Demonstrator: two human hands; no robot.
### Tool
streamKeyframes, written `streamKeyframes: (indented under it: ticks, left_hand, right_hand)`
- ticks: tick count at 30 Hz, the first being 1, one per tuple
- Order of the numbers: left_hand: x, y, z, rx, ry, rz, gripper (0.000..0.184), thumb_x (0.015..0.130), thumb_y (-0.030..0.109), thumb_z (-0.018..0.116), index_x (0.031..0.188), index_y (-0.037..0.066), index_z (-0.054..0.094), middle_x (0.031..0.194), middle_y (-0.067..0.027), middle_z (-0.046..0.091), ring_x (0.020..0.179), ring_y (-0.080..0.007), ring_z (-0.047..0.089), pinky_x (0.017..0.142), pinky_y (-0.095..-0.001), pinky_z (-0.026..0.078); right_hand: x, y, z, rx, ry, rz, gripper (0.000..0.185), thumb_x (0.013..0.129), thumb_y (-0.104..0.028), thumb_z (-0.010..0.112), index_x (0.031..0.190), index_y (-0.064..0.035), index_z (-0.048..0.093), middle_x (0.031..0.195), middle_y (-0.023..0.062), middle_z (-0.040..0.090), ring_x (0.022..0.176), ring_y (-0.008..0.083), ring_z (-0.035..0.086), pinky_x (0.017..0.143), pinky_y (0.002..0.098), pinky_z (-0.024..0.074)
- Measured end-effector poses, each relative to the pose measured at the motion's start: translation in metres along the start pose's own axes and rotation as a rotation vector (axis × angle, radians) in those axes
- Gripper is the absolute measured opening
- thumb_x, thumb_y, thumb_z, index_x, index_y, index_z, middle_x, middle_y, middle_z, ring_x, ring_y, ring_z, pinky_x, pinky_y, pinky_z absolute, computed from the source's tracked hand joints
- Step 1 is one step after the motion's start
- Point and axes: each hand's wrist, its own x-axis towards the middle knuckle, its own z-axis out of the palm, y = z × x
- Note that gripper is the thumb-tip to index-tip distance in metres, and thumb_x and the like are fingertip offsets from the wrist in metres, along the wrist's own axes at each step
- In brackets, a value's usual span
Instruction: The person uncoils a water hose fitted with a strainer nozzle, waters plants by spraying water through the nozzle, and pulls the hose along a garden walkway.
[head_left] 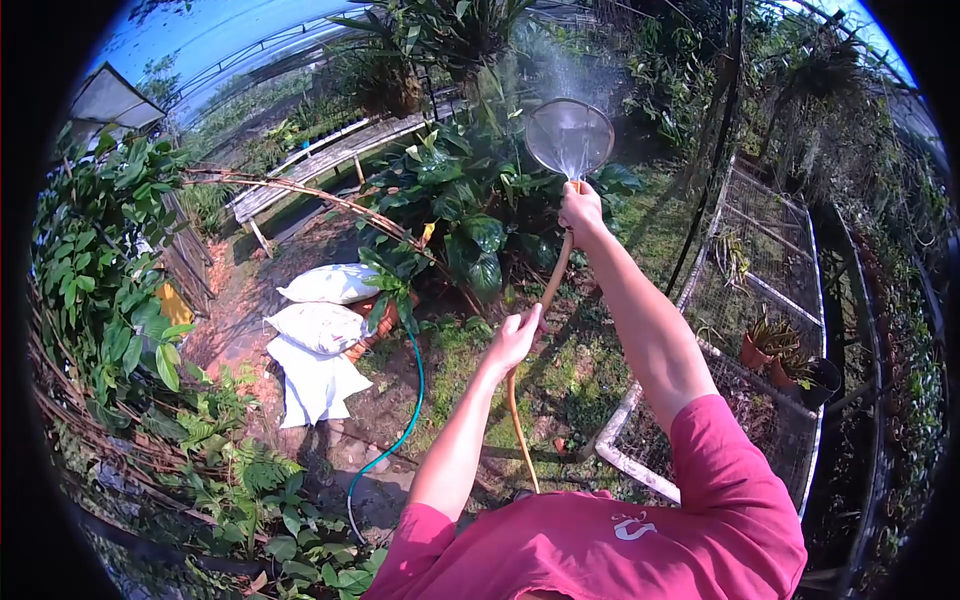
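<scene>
My right hand (580, 207), arm stretched forward, is wrapped round the front end of a tan garden hose (558, 270). Water (572, 165) fans out from just beyond its fingers, and fine mist rises farther on. Directly ahead of that hand is a round, see-through disc with a dark rim (570, 137); whether it is a mesh or joined to the hose, I cannot tell. Lower down and nearer my body, my left hand (513, 343) is closed round the same hose, which runs down toward my shirt. Broad-leaved plants (475, 235) stand just beyond the hands, some leaves glossy.
White sacks (318, 325) lie stacked on the left. A teal hose (413, 405) curves over the ground. On the right are a pipe-framed mesh bench (770, 240) and potted plants (768, 345). A wooden bench (300, 172) stands farther back.
</scene>
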Motion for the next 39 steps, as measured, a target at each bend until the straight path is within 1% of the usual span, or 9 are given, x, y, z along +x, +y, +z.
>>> streamKeyframes:
  ticks: [5, 9, 12, 16, 21, 25, 28, 36, 39]
  left_hand:
    - [0.055, 0.017, 0.035, -0.231, -0.098, -0.060, 0.064, 0.101, 0.061, 0.038, 0.075, 0.007, 0.063, 0.054, 0.0048, 0.045, 0.050, -0.0091, 0.043, 0.050, -0.0271, 0.034]
    - [0.104, 0.014, 0.071, -0.063, 0.038, 0.044, 0.076, 0.101, 0.064, 0.028, 0.062, 0.008, 0.059, 0.055, -0.0016, 0.052, 0.054, -0.0149, 0.051, 0.055, -0.0329, 0.037]
    - [0.123, 0.006, 0.082, -0.074, 0.005, -0.071, 0.077, 0.101, 0.065, 0.025, 0.060, 0.008, 0.058, 0.055, -0.0027, 0.051, 0.057, -0.0161, 0.052, 0.059, -0.0336, 0.038]
    - [0.149, 0.010, 0.100, -0.233, -0.018, -0.057, 0.066, 0.103, 0.053, 0.027, 0.074, 0.006, 0.062, 0.062, -0.0022, 0.056, 0.061, -0.0153, 0.053, 0.062, -0.0350, 0.040]
    - [0.173, 0.022, 0.101, -0.399, -0.077, -0.199, 0.059, 0.106, 0.042, 0.027, 0.070, 0.005, 0.057, 0.054, -0.0014, 0.051, 0.041, -0.0107, 0.048, 0.036, -0.0304, 0.034]
    - [0.184, 0.015, 0.099, -0.379, -0.118, -0.129, 0.054, 0.105, 0.049, 0.031, 0.071, 0.013, 0.051, 0.050, 0.0036, 0.044, 0.036, -0.0087, 0.041, 0.034, -0.0254, 0.028]
    - [0.206, -0.001, 0.100, -0.328, -0.019, 0.021, 0.057, 0.105, 0.044, 0.030, 0.067, 0.008, 0.053, 0.050, 0.0027, 0.043, 0.040, -0.0097, 0.041, 0.039, -0.0296, 0.029]
    - [0.188, -0.013, 0.070, 0.045, 0.054, 0.517, 0.051, 0.103, 0.039, 0.047, 0.072, -0.001, 0.052, 0.057, -0.0077, 0.047, 0.055, -0.0164, 0.046, 0.052, -0.0376, 0.035]
    - [0.188, -0.032, 0.044, 0.042, -0.141, 0.266, 0.049, 0.100, 0.039, 0.055, 0.066, 0.006, 0.050, 0.054, 0.0013, 0.043, 0.052, -0.0095, 0.040, 0.050, -0.0325, 0.032]
  right_hand:
    - [-0.006, 0.011, -0.024, -0.080, 0.140, -0.143, 0.016, 0.102, -0.024, 0.053, 0.106, -0.0087, 0.054, 0.065, -0.0005, 0.045, 0.044, 0.0104, 0.044, 0.037, 0.0284, 0.0389]
    - [-0.017, 0.024, -0.038, -0.148, 0.166, -0.183, 0.020, 0.101, -0.024, 0.054, 0.111, -0.0074, 0.057, 0.071, 0.0029, 0.054, 0.049, 0.0123, 0.051, 0.039, 0.0314, 0.0426]
    - [-0.004, 0.039, -0.052, -0.212, 0.234, -0.333, 0.020, 0.102, -0.021, 0.052, 0.110, -0.0035, 0.057, 0.079, 0.0044, 0.057, 0.069, 0.0132, 0.054, 0.066, 0.0321, 0.0479]
    - [0.006, 0.063, -0.065, -0.246, 0.288, -0.430, 0.021, 0.102, -0.020, 0.051, 0.109, -0.0013, 0.056, 0.083, 0.0057, 0.059, 0.076, 0.0141, 0.053, 0.075, 0.0317, 0.0461]
    - [0.021, 0.076, -0.070, -0.288, 0.341, -0.373, 0.022, 0.101, -0.021, 0.051, 0.110, -0.0020, 0.058, 0.087, 0.0080, 0.062, 0.079, 0.0154, 0.056, 0.077, 0.0331, 0.0469]
    - [0.036, 0.077, -0.066, -0.326, 0.363, -0.333, 0.026, 0.101, -0.024, 0.051, 0.113, -0.0026, 0.059, 0.088, 0.0096, 0.064, 0.080, 0.0186, 0.059, 0.076, 0.0353, 0.0477]
    - [0.042, 0.080, -0.063, -0.397, 0.350, -0.353, 0.025, 0.103, -0.021, 0.050, 0.119, -0.0023, 0.057, 0.086, 0.0043, 0.060, 0.072, 0.0106, 0.053, 0.066, 0.0290, 0.0460]
    - [0.086, 0.061, -0.054, -0.127, 0.388, -0.203, 0.021, 0.101, -0.023, 0.052, 0.109, -0.0039, 0.056, 0.073, 0.0036, 0.055, 0.051, 0.0127, 0.053, 0.043, 0.0312, 0.0448]
    - [0.072, 0.041, -0.049, -0.048, 0.345, -0.121, 0.018, 0.104, -0.023, 0.048, 0.106, -0.0052, 0.050, 0.067, 0.0011, 0.047, 0.046, 0.0117, 0.045, 0.039, 0.0301, 0.0405]
